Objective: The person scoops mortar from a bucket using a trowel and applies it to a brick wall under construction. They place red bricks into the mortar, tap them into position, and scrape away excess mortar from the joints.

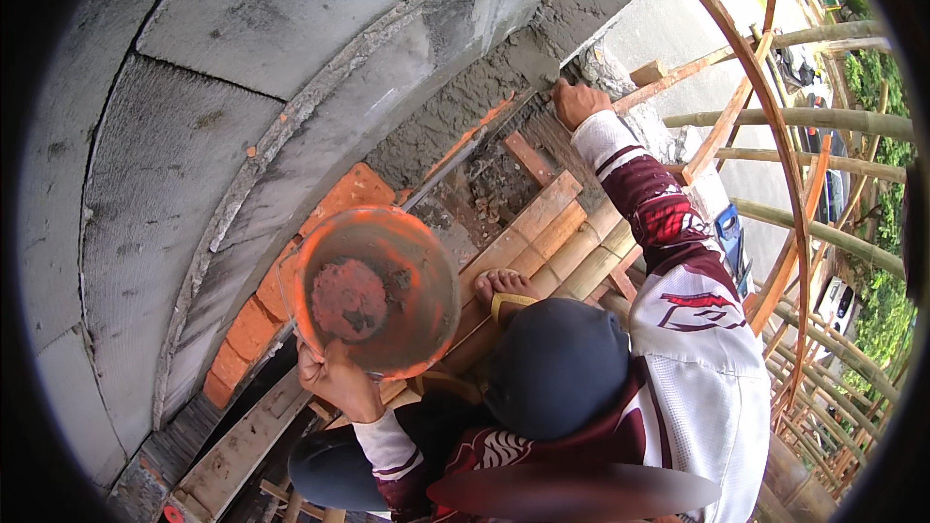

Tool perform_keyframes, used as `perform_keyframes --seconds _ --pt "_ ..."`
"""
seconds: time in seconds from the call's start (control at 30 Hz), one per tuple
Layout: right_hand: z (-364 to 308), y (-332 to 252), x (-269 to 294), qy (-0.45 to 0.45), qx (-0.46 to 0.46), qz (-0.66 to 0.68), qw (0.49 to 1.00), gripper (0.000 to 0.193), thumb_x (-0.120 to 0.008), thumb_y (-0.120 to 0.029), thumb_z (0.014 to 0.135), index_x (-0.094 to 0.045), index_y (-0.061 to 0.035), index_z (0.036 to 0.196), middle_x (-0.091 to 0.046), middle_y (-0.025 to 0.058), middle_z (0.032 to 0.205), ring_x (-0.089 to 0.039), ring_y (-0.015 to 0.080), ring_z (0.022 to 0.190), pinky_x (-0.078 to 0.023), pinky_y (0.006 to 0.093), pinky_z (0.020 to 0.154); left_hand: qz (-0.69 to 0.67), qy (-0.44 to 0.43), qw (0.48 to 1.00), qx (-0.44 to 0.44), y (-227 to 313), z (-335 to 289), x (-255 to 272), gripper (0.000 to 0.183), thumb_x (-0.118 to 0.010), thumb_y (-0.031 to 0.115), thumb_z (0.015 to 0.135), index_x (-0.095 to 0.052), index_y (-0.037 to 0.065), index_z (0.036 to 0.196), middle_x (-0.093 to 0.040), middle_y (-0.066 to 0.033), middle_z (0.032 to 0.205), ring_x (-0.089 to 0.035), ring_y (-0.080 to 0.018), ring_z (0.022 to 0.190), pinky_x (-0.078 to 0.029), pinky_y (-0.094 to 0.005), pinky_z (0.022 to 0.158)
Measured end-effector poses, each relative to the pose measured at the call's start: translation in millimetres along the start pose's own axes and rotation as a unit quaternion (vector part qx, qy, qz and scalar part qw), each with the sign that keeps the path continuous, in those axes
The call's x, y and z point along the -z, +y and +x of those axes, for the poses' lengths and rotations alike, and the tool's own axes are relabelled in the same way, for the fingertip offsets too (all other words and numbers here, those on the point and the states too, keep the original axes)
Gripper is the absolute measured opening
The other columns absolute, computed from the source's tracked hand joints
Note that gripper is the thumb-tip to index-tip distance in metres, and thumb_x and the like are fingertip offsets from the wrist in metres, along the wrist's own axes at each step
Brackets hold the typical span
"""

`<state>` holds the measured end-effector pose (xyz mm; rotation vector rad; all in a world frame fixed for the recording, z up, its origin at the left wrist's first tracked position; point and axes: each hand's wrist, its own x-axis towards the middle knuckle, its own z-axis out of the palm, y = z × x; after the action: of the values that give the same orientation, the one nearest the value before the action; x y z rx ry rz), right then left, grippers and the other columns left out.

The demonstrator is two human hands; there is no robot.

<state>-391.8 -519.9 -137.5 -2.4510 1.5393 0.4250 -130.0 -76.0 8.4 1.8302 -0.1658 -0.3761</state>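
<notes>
My left hand [341, 380] is closed on the near rim of an orange bucket [426, 276]. Grey mortar coats the bucket's inside, with a reddish patch and a little mortar at its bottom. My right arm reaches far forward, and my right hand [579, 103] is a fist at the end of a ledge of wet mortar [489, 87]. Whatever that fist holds is mostly hidden; only a thin pale edge shows beside it. The mortar lies along the foot of a grey block wall [194, 126], over a row of orange bricks [260, 324].
Under me are wooden planks [523, 223] and bamboo poles [601, 247]; my foot [506, 283] in a yellow-strapped sandal rests there. Bamboo scaffolding [804, 118] crosses the right side, high above the ground. A blue object [731, 242] is beside my right arm. A long board [237, 446] lies lower left.
</notes>
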Motion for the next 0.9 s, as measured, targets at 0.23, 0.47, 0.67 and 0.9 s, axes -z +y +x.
perform_keyframes --seconds 0.23,0.47,0.67,0.9 --pt "13.0 7.5 -26.0 -0.017 -0.117 0.097 0.988 0.044 -0.037 -0.038 0.107 -0.062 -0.0079 0.126 -0.070 0.0273 0.116 -0.067 0.0445 0.113 -0.052 0.0534 0.097 -0.009 0.034 0.999 -0.012 12.5 -4.0 11.2 0.019 -0.049 -0.010 0.075 -0.047 0.008 0.071 -0.051 0.0056 0.073 -0.042 -0.0046 0.066 -0.036 -0.0220 0.064" --pt "12.3 34.0 -31.8 -0.002 -0.125 0.160 0.979 0.047 -0.041 -0.043 0.106 -0.066 -0.0081 0.127 -0.068 0.0287 0.120 -0.063 0.0457 0.119 -0.048 0.0527 0.103 -0.035 0.054 0.997 -0.046 11.5 -13.2 13.0 0.021 -0.048 -0.010 0.076 -0.045 0.010 0.069 -0.047 0.0058 0.069 -0.040 -0.0046 0.062 -0.034 -0.0225 0.059" --pt "19.0 34.6 -49.8 0.026 -0.126 0.191 0.973 0.043 -0.043 -0.037 0.107 -0.065 0.0004 0.110 -0.071 0.0264 0.093 -0.072 0.0445 0.085 -0.058 0.0495 0.077 -0.039 0.026 0.998 -0.029 12.0 -10.7 10.2 0.021 -0.049 -0.010 0.075 -0.044 0.010 0.070 -0.050 0.0051 0.070 -0.042 -0.0049 0.062 -0.036 -0.0223 0.060" --pt "45.9 25.0 -12.4 -0.065 -0.190 0.504 0.840 0.046 -0.044 -0.041 0.106 -0.069 -0.0024 0.103 -0.067 0.0137 0.075 -0.065 0.0264 0.059 -0.052 0.0407 0.053 -0.040 0.036 0.998 -0.027 16.9 -8.3 5.8 0.019 -0.049 -0.010 0.075 -0.046 0.009 0.070 -0.052 0.0050 0.072 -0.043 -0.0048 0.063 -0.036 -0.0215 0.061"
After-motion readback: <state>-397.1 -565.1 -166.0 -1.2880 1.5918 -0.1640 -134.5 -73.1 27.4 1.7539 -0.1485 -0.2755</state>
